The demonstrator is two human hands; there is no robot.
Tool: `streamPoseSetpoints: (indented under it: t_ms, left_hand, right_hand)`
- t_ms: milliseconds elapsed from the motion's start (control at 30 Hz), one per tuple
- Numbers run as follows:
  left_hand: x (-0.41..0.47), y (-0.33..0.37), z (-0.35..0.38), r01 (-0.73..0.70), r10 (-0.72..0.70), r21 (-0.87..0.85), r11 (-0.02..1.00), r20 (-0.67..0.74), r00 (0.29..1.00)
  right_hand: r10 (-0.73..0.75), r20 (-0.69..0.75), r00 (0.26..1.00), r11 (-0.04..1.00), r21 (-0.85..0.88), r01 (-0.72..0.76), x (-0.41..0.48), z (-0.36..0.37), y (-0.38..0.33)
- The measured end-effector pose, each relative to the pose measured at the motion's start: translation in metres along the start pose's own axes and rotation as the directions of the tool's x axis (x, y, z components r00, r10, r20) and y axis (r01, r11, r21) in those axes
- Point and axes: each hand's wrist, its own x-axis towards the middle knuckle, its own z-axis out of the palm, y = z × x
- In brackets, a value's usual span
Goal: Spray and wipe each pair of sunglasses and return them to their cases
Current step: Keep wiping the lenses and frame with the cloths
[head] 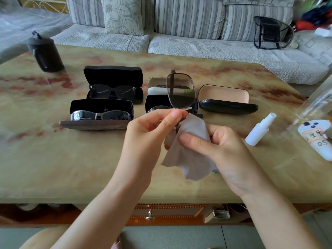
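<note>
Head view: the sunglasses (pixel 180 92) are held in the air over the middle of the table (pixel 53 159), with their long axis upright. One grey lens points up, and the other end goes down into the grey cloth (pixel 190 159), where it is hidden. The left hand (pixel 149 133) pinches the frame just below the upper lens. The right hand (pixel 221 146) grips the cloth around the lower part.

The raised lens partly covers two open middle cases (pixel 156 87) behind it. At the right is an open empty case (pixel 226 99). At the left, two open black cases (pixel 100 114) each hold dark glasses. A white spray bottle (pixel 258 130) lies on its side near the right hand. A dark flask (pixel 45 53) stands at the far left corner, and a striped sofa (pixel 179 24) is behind the table.
</note>
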Motion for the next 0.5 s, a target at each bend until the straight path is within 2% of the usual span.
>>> streamPoseSetpoints:
  t_ms: [133, 233, 500]
  left_hand:
    - [0.0029, 0.0039, -0.0035, -0.030, 0.029, -0.018, 0.999, -0.038, 0.999]
    - [0.0032, 0.0039, -0.0027, -0.025, 0.025, -0.010, 1.000, -0.033, 0.999]
    - [0.0002, -0.0037, 0.0019, 0.034, -0.036, 0.022, 0.999, 0.072, 0.997]
  right_hand:
    - [0.062, 0.076, 0.995, 0.995, -0.088, -0.055, -0.0010, -0.0058, -0.0009]
    - [0.064, 0.070, 0.996, 0.994, -0.088, -0.057, -0.0012, -0.0069, -0.0006]
    - [-0.051, -0.125, 0.991, 0.997, 0.051, 0.058, 0.0060, -0.0008, 0.0052]
